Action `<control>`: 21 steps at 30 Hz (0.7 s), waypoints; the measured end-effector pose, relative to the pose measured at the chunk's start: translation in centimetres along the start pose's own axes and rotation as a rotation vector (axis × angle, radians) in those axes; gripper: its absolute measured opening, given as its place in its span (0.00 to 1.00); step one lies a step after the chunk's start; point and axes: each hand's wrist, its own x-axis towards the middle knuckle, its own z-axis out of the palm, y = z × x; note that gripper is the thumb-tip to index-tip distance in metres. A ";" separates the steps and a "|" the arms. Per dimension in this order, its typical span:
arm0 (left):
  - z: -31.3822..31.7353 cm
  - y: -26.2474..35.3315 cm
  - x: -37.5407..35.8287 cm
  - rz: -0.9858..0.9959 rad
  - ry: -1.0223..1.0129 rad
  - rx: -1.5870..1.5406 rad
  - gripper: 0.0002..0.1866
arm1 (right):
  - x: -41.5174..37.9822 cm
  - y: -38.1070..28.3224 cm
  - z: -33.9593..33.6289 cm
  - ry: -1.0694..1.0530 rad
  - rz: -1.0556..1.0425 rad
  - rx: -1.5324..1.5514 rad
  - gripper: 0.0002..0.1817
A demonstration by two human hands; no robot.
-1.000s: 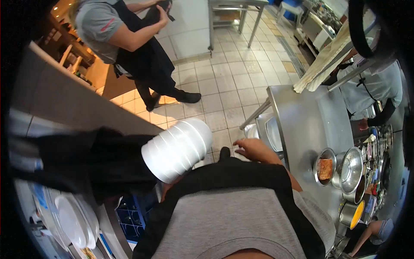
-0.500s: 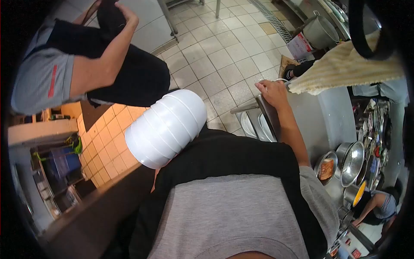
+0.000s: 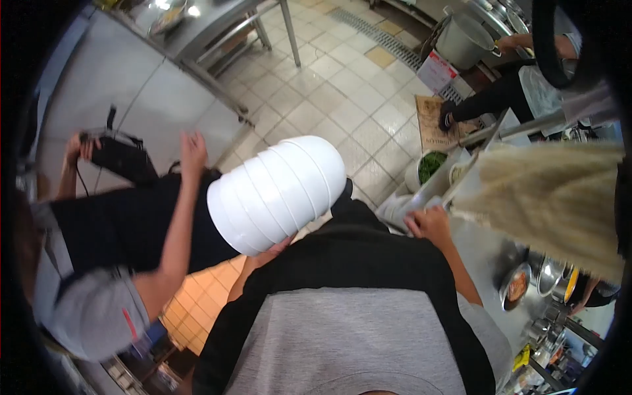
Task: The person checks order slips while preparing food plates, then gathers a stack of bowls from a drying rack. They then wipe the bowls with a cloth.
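A tilted stack of several nested white bowls (image 3: 280,191) is in front of my apron on the left. My left hand (image 3: 282,246) supports it from below, mostly hidden behind the bowls. On the other side, my right hand (image 3: 431,222) is at the edge of the steel counter (image 3: 484,253), fingers loosely bent and nothing seen in them. Just beyond that hand are a container of green leaves (image 3: 431,168) and a hanging yellowish cloth (image 3: 546,204).
A co-worker in a black apron (image 3: 131,224) stands close on the left, holding a black object (image 3: 122,158). Another person's leg (image 3: 487,108) shows at the upper right, near a large pot (image 3: 464,43). Tiled floor (image 3: 329,99) runs ahead. A metal bowl with food (image 3: 515,288) sits on the counter.
My view has moved forward along the counter, bringing the green leaves and another person into sight. The bowl stack stays in my left hand. The co-worker on the left appears lower in view.
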 end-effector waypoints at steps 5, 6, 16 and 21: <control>-2.3 -6.3 16.3 -0.119 -0.559 -0.049 0.20 | 3.1 2.0 0.3 -0.357 0.287 0.029 0.13; 0.6 -9.7 16.9 -0.021 -0.440 -0.060 0.18 | 5.1 2.6 0.9 -0.547 0.455 -0.034 0.15; 1.1 -18.7 36.3 -0.485 0.133 -1.767 0.17 | 39.7 9.2 -0.3 -0.363 0.127 0.192 0.21; -0.7 -24.8 44.4 -0.475 0.394 -1.876 0.18 | 53.6 15.4 2.9 -0.519 0.112 0.169 0.21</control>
